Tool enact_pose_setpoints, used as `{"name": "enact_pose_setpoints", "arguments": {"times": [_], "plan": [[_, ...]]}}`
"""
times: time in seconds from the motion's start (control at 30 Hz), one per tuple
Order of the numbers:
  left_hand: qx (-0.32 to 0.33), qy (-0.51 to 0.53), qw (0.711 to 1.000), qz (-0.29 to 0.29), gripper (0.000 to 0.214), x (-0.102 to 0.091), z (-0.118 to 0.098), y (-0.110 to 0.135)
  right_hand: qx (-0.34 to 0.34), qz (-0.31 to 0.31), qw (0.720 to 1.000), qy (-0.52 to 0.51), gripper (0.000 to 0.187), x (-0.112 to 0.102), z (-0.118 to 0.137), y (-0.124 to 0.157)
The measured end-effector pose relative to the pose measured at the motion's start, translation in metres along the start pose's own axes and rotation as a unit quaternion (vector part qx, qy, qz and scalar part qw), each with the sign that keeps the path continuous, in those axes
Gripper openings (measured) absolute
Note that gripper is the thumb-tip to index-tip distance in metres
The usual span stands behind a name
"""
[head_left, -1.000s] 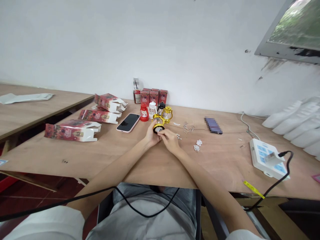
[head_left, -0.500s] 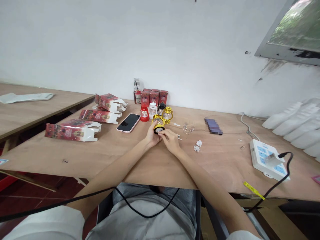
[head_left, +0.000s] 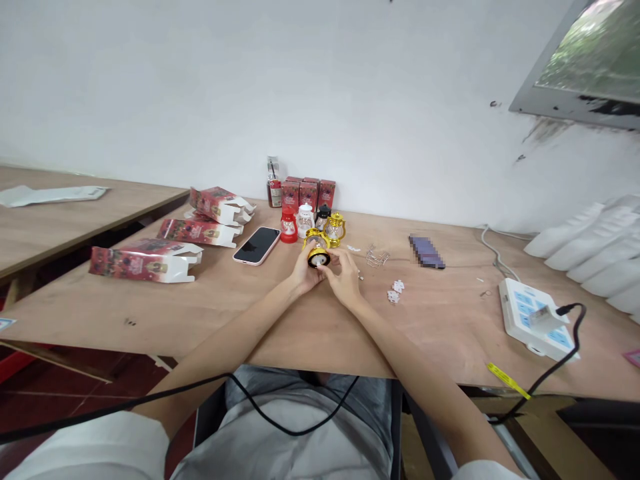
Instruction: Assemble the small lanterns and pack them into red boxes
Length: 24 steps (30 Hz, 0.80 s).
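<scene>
A small gold lantern [head_left: 317,241] is tilted so that its round black-rimmed base, pale in the middle, faces me. My left hand [head_left: 303,272] is closed around its left side. My right hand [head_left: 344,279] grips the lantern from the right, with the thumb at the lower edge of the base. Whether a tiny part is under that thumb I cannot make out. Just behind stand a red lantern [head_left: 289,227], a white lantern [head_left: 305,221], a black lantern [head_left: 323,217] and another gold lantern [head_left: 336,231].
Red printed boxes [head_left: 309,195] and a bottle [head_left: 275,190] stand by the wall. Opened boxes [head_left: 145,261] and a phone [head_left: 257,246] lie left. To the right are wire pieces [head_left: 376,257], small white pieces [head_left: 395,293], a blurred-out phone-like object [head_left: 427,253] and a power strip [head_left: 530,317].
My right hand has gone from a fingertip pinch at the lantern's base to fingers spread along its right side, thumb on the base. The lantern has shifted slightly.
</scene>
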<state>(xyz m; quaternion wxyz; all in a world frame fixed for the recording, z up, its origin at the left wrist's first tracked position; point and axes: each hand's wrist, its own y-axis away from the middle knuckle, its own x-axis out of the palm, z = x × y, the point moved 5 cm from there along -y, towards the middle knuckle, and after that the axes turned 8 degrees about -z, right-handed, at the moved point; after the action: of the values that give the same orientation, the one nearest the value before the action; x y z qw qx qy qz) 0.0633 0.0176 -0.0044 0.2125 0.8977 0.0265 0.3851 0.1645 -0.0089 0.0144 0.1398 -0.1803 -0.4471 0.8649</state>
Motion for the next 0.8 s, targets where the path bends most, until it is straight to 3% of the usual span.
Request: {"name": "enact_pose_setpoints", "arguments": {"times": [0.8], "plan": [[0.057,-0.045,0.997,0.011,0.029,-0.0005,0.0035,-0.0033,0.028,-0.005,1.000,-0.005,0.022,-0.0003,-0.0094,0.0024]]}}
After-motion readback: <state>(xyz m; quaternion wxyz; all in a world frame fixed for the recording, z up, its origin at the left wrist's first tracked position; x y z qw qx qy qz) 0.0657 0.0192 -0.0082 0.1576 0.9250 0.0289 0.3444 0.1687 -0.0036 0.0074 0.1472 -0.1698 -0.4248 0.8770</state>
